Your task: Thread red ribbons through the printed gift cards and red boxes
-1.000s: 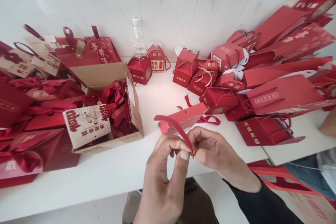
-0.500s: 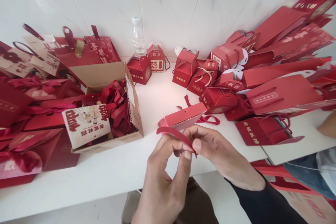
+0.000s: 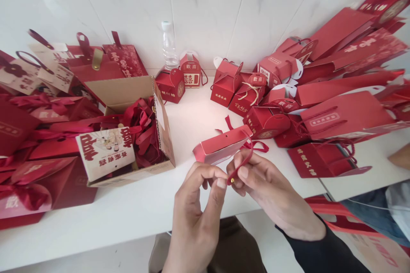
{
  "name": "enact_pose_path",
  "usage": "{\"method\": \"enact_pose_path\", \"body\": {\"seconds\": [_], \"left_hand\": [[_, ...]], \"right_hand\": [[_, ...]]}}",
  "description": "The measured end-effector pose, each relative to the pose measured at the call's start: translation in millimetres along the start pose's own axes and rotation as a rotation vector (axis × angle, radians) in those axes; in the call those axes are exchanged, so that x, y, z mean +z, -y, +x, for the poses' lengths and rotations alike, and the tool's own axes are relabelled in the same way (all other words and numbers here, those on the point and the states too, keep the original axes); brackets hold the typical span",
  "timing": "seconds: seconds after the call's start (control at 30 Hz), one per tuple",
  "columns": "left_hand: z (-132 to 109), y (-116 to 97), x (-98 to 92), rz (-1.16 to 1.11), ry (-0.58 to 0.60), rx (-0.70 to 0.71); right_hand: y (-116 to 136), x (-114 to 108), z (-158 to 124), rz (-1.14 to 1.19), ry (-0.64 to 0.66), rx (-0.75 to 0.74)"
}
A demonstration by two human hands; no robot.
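A narrow red strap (image 3: pixel 249 153) with a small gold rivet at its lower end is pinched between the thumb and fingers of my right hand (image 3: pixel 275 192). The strap's free end curves upward. Thumb and index finger of my left hand (image 3: pixel 198 209) are pinched at the rivet end of the strap. Just behind my hands, a red gift box (image 3: pixel 221 143) with a small hole in its top lies on the white table (image 3: pixel 188 119). My fingers cover part of its near side. Loose red ribbon (image 3: pixel 259 146) lies beside that box.
At left, an open cardboard box (image 3: pixel 165 136) holds red straps and a white printed card (image 3: pixel 107 151). Red gift boxes (image 3: pixel 346 115) crowd the right side, and gift bags (image 3: pixel 124 57) stand at back left. A clear bottle (image 3: pixel 168 47) stands near the wall. Another person's arm (image 3: pixel 400 156) shows at right.
The strap has turned from pointing left across my left fingers to curving upward by my right hand. My left hand has shifted slightly left and down. The gold rivet now shows.
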State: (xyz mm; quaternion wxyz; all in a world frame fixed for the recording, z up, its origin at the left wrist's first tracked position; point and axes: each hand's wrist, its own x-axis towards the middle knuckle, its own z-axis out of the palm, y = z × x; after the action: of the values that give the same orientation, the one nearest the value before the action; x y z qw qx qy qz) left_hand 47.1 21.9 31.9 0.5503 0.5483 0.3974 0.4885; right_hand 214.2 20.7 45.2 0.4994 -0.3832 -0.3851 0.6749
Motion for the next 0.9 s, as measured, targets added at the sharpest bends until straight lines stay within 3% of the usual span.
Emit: {"method": "enact_pose_path", "body": {"seconds": [0.23, 0.37, 0.6, 0.73, 0.9], "left_hand": [[3, 4, 2.1, 0.026, 0.022, 0.015], [2, 4, 0.7, 0.101, 0.003, 0.073], [18, -6, -2.8, 0.467, -0.339, 0.356], [44, 6, -5.6, 0.62, -0.245, 0.386], [64, 21, -10.7, 0.468, -0.173, 0.359]], "right_hand": [[5, -2, -1, 0.032, 0.027, 0.034], [8, -3, -5, -0.065, 0.041, 0.022], [30, -12, 0, -0.535, -0.169, -0.21], [36, -22, 18, -0.718, -0.206, -0.279], [36, -29, 25, -0.762, -0.153, -0.338]]}}
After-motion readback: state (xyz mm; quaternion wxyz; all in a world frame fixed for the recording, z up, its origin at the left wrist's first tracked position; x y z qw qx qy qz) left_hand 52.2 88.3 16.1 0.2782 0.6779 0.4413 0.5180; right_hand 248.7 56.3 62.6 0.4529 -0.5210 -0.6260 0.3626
